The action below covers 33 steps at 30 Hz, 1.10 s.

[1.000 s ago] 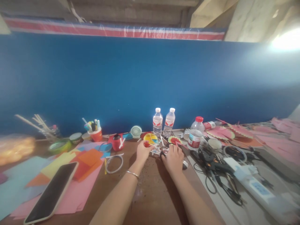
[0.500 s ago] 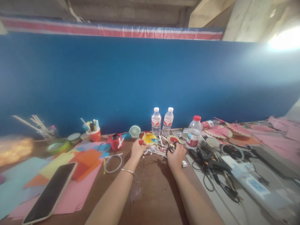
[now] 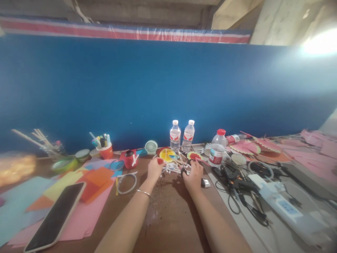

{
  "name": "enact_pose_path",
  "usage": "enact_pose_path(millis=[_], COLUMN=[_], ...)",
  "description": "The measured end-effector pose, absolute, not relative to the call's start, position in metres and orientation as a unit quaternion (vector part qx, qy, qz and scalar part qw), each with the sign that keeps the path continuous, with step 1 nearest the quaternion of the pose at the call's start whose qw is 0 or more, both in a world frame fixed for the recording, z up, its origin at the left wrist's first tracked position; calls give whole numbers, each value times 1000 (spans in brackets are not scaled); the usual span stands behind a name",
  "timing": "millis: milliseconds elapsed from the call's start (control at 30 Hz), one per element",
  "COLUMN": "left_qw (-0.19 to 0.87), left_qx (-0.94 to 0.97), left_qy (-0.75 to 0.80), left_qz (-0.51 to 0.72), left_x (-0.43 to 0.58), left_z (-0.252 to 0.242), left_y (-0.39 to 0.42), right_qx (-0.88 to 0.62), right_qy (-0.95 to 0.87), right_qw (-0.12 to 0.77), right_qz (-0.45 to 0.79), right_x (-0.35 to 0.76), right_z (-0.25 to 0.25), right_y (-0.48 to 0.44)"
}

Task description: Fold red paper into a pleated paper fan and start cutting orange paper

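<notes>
My left hand (image 3: 154,168) reaches to the far part of the brown table (image 3: 171,218) and pinches a small red paper piece (image 3: 160,161). My right hand (image 3: 193,174) is closed around the black handles of a pair of scissors (image 3: 184,171). Both hands sit at a heap of white paper strips (image 3: 172,167). Just behind lie a yellow paper fan disc (image 3: 167,154) and a smaller red and yellow rosette (image 3: 194,155).
Two water bottles (image 3: 181,136) stand against the blue wall; a red-capped bottle (image 3: 217,151) is to their right. A phone (image 3: 54,219) lies on coloured paper sheets (image 3: 86,182) at left. Cables, a glue gun (image 3: 237,181) and a power strip (image 3: 281,205) crowd the right.
Both hands have stayed at the strip heap, shifting slightly. The right hand drew back a little with the scissors. The view dipped slightly.
</notes>
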<state>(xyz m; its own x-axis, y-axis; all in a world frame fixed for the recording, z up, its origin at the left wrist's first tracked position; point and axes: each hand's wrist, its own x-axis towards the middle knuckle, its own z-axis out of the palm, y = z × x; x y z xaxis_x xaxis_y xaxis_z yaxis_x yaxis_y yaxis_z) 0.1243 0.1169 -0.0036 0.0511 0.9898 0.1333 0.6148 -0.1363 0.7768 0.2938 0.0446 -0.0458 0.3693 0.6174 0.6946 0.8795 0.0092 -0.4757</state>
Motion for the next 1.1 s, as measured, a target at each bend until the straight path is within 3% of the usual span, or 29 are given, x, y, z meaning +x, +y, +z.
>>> enact_pose_path(millis=[733, 1100], left_qw=[222, 269], left_qx=[671, 656], left_qy=[596, 574], left_qz=[382, 408], left_x=[126, 123], left_z=[-3, -3], left_y=[112, 106], right_qx=[-698, -679], right_qy=[-545, -530], right_qw=[452, 507], right_qz=[-106, 15], right_x=[292, 292], right_z=[-41, -37], right_y=[42, 40])
